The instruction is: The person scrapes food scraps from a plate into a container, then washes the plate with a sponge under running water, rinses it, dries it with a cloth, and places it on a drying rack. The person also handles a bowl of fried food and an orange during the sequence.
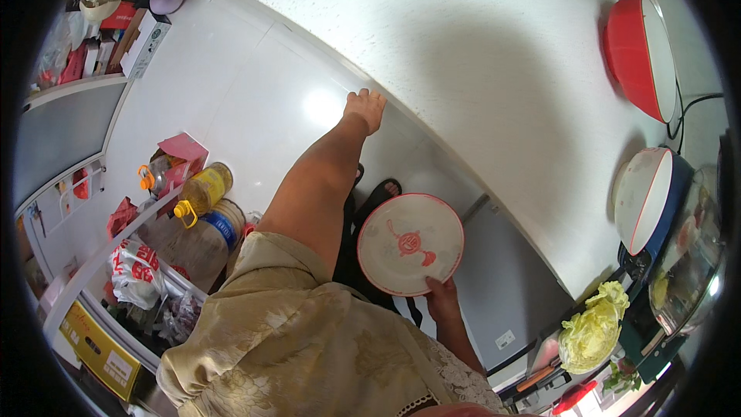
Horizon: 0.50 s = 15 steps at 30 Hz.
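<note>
My right hand (443, 297) grips the rim of a white plate (411, 266) with a red edge and a red knot design, with the patterned face towards me. My left hand (366, 110) is stretched forward beside the front edge of the white countertop (440, 69). Its fingers look bent, and whether they touch the edge or hold anything cannot be made out. Below the countertop, a grey cabinet front (509, 278) stands to the right of the plate.
On the countertop's right lie a red bowl (631, 58), a white bowl (639, 200), a glass lid (692, 260) and a cabbage (593, 327). An oil bottle (205, 188), a large plastic jug (197, 243) and a shelf rack (95, 278) crowd the left.
</note>
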Tool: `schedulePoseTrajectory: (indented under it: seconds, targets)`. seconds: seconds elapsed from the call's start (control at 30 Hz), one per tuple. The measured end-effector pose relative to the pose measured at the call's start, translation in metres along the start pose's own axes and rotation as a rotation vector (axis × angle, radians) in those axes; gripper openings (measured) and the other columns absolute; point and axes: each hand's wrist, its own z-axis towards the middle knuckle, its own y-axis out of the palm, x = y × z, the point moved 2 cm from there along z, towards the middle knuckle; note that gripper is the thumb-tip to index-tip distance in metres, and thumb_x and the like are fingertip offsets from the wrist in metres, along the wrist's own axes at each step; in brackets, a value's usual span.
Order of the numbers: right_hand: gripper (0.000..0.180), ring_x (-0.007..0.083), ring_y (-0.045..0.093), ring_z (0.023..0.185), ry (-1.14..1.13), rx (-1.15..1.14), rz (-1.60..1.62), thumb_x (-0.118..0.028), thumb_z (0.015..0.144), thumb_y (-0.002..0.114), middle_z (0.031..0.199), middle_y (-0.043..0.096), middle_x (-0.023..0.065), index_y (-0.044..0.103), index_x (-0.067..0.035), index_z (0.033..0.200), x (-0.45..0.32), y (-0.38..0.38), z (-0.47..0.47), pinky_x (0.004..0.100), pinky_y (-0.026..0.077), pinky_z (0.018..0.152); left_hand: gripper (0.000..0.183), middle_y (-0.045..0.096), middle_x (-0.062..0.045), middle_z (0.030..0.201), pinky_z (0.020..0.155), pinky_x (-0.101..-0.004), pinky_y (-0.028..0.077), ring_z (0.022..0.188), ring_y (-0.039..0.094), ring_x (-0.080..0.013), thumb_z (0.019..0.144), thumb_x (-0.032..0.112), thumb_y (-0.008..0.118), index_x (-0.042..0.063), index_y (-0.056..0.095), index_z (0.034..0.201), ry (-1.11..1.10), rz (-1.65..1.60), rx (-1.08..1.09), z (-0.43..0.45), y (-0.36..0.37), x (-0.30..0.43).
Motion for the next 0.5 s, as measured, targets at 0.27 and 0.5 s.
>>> schedulePoseTrajectory:
  seconds: [0.27, 0.5]
  targets:
    - [0.045, 0.0235, 0.054, 0.104, -0.020, 0.036, 0.010, -0.001, 0.081, 0.051, 0.119, 0.051, 0.0091, 0.040, -0.004, 0.125, 0.005, -0.004, 0.008, 0.0386, 0.048, 0.084, 0.050, 0.038, -0.001, 0.123, 0.080, -0.0366, 0.041, 0.104, 0.048, -0.0222, 0.081, 0.008, 0.049, 0.018, 0.032, 0.127, -0.045, -0.047, 0.002, -0.001, -0.011, 0.013]
    - [0.043, 0.0210, 0.057, 0.100, -0.011, 0.035, 0.055, -0.001, 0.080, 0.054, 0.116, 0.054, 0.0085, 0.043, -0.006, 0.121, 0.002, -0.001, 0.016, 0.0357, 0.051, 0.079, 0.066, 0.031, 0.003, 0.134, 0.079, -0.0364, 0.042, 0.103, 0.050, -0.0222, 0.081, 0.006, 0.050, 0.024, 0.020, 0.138, -0.137, 0.072, -0.082, -0.006, -0.053, 0.050]
